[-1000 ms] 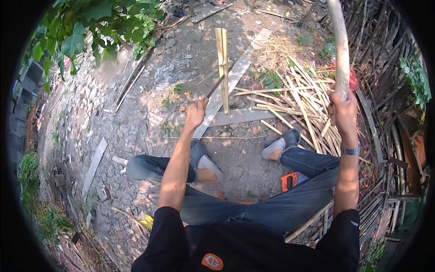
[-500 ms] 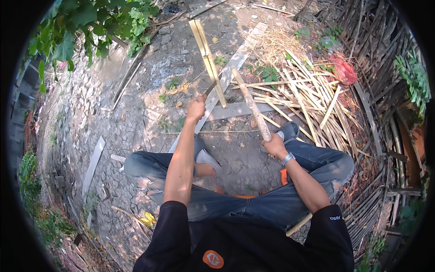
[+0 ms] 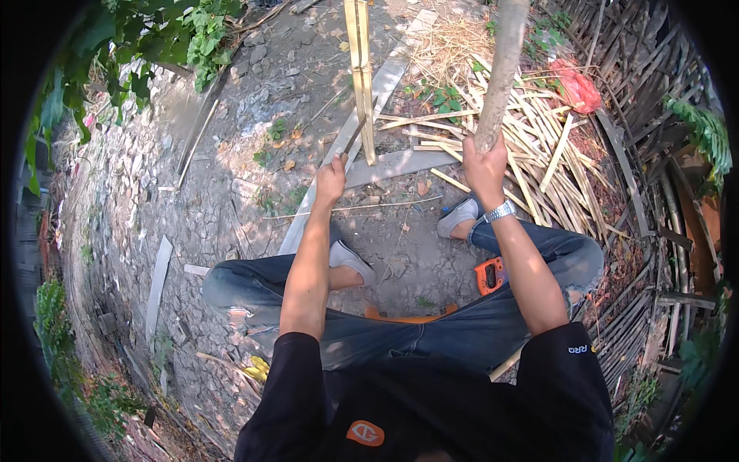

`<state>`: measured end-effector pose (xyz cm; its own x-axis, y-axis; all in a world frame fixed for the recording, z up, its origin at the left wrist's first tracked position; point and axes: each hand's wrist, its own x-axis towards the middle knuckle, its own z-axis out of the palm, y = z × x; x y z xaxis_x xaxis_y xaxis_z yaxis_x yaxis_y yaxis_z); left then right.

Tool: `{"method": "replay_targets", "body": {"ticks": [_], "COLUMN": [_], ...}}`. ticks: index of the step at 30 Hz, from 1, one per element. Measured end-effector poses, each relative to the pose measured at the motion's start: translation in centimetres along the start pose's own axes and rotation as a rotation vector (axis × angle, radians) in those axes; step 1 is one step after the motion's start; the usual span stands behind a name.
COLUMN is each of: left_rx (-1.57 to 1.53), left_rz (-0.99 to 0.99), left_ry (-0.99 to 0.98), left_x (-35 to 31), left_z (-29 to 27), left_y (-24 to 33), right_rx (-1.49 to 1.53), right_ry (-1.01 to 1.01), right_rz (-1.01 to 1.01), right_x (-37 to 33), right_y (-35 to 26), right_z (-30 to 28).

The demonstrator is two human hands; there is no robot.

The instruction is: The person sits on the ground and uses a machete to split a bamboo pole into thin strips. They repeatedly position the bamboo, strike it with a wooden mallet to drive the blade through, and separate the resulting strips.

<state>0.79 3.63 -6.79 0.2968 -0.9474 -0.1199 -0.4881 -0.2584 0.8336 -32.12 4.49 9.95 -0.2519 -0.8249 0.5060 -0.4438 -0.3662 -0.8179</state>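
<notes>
My left hand (image 3: 332, 182) is closed around the handle of a long knife (image 3: 355, 138). Its dark blade lies against a pale split bamboo piece (image 3: 361, 81), near that piece's lower end. I cannot tell how deep the blade sits in it. A lengthwise gap runs down the upper part of the bamboo. On the right, my right hand (image 3: 485, 171) grips a thick round wooden stick (image 3: 505, 65) by its lower end. The stick points up and away, apart from both knife and bamboo. A watch (image 3: 500, 211) is on my right wrist.
A loose pile of bamboo strips (image 3: 558, 154) spreads beyond my right foot, with a red plastic bag (image 3: 577, 86) behind it. Flat boards (image 3: 400, 165) lie on the cracked ground ahead. An orange saw handle (image 3: 490, 276) is by my right leg. A stick fence lines the right side.
My right hand has raised the stick up and away from the bamboo. My left hand keeps the knife at the bamboo, which appears more upright. My right foot has shifted to the left.
</notes>
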Motion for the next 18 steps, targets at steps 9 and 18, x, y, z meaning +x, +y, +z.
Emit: {"method": "replay_targets", "body": {"ticks": [9,18], "left_rx": [0.143,0.254], "left_rz": [-0.142,-0.037], "left_ry": [-0.052,-0.022], "left_x": [-2.0,-4.5], "left_z": [3.1,2.5], "left_y": [-2.7,-0.4], "right_rx": [-0.498,-0.185], "right_ry": [-0.724,-0.677], "right_rz": [0.703,-0.134], "right_x": [-12.4,-6.6], "right_y": [12.0,-0.4], "right_z": [-2.1,3.4]}}
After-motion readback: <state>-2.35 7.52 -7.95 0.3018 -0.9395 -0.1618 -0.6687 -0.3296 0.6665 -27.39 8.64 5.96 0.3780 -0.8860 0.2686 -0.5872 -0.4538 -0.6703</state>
